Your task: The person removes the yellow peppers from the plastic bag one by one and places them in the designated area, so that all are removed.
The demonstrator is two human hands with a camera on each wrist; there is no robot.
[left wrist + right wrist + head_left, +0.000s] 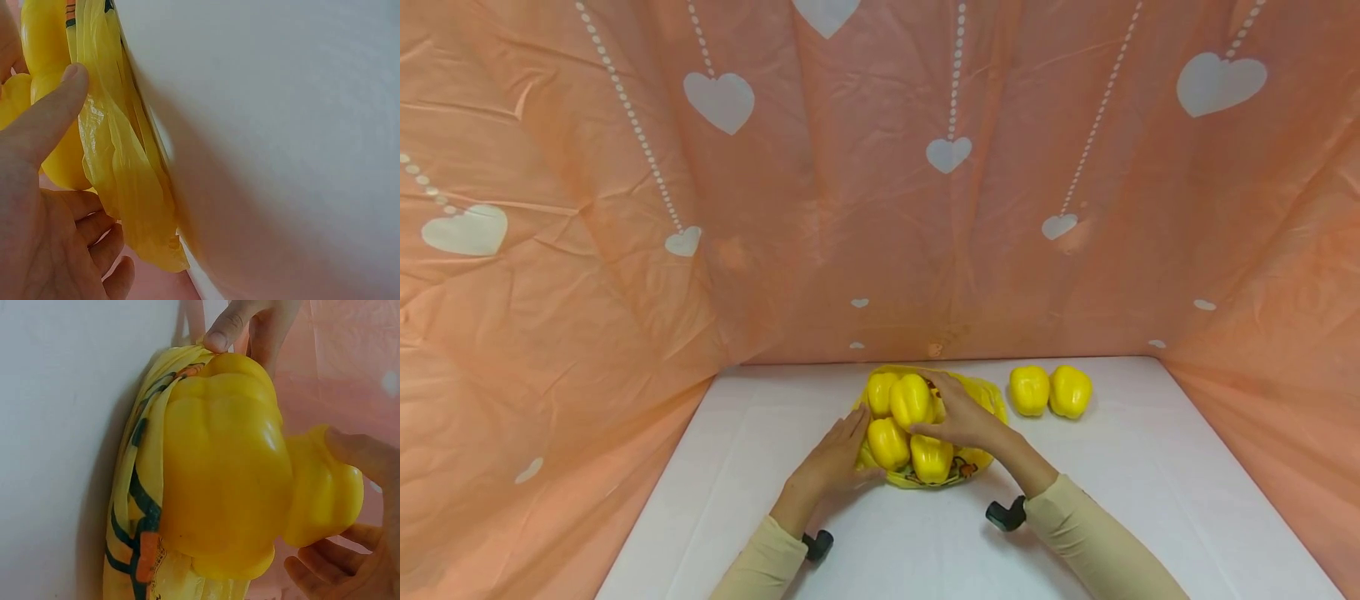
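Several glossy yellow bell peppers, one of them the lower right pepper (932, 459), are piled on a yellow printed plastic bag (991, 402). My right hand (966, 417) grips the top bell pepper (912, 402) between thumb and fingers; the right wrist view shows this pepper (325, 497) behind a nearer one (225, 450). At the pile's left side, my left hand (835, 454) rests with extended fingers against the peppers and bag. In the left wrist view its thumb (53, 115) lies on the edge of the bag (134, 206), its other fingers loosely bent.
Two more yellow bell peppers, a left one (1028, 390) and a right one (1071, 392), stand side by side right of the bag. White cloth covers the table (700, 500). A peach curtain (850, 208) with white hearts hangs behind and at both sides.
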